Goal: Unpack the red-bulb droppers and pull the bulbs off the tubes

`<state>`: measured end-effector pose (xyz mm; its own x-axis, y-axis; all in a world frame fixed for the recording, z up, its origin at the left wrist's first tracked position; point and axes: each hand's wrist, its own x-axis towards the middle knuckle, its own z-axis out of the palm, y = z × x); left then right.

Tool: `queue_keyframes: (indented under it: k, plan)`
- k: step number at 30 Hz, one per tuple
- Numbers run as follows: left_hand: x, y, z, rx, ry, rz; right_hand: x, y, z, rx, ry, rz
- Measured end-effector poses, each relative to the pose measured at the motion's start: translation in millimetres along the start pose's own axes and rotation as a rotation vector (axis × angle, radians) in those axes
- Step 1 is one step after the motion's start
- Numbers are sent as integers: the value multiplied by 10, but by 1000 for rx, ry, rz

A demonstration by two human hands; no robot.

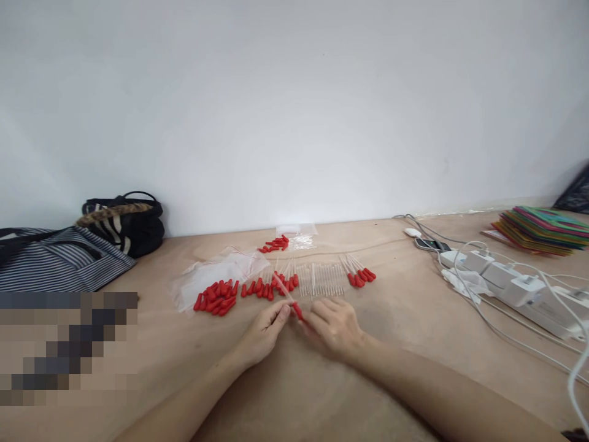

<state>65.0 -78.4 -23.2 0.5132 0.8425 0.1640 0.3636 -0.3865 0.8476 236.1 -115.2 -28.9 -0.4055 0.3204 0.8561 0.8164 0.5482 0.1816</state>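
Note:
Between my two hands is a glass dropper: its clear tube [284, 287] points up and away to the left, and its red rubber bulb [298, 310] is at the near end. My left hand [260, 334] is closed, thumb and fingers pinching where tube and bulb meet. My right hand [338, 325] is closed on the bulb, its fingertips partly blurred. Just beyond lie several droppers with red bulbs [264, 290] and a row of bare glass tubes [322, 279]. Loose red bulbs [216, 298] are heaped on the left; more droppers [361, 276] lie on the right.
Clear plastic bags [216, 273] lie behind the heap. Farther back are small red bulbs [276, 244] beside another bag [301, 236]. Power strips with white chargers [519, 285] and cables occupy the right, near stacked coloured sheets [545, 230]. Bags [124, 224] stand left against the wall.

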Motion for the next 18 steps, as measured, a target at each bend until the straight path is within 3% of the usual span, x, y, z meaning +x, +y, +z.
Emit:
queue_keyframes:
  k: [4, 10, 14, 18]
  plan:
    - [-40, 3, 70, -20, 21, 31, 10, -136, 14, 57, -35, -97]
    - [-47, -92, 42, 413, 156, 315, -56, 65, -14, -15, 18, -138]
    - [-34, -140, 60, 644, 194, 472, -108, 159, 61, 41, -62, -61]
    - [-32, -127, 86, 716, 205, 511, -164, 200, 101, 69, -190, -29]
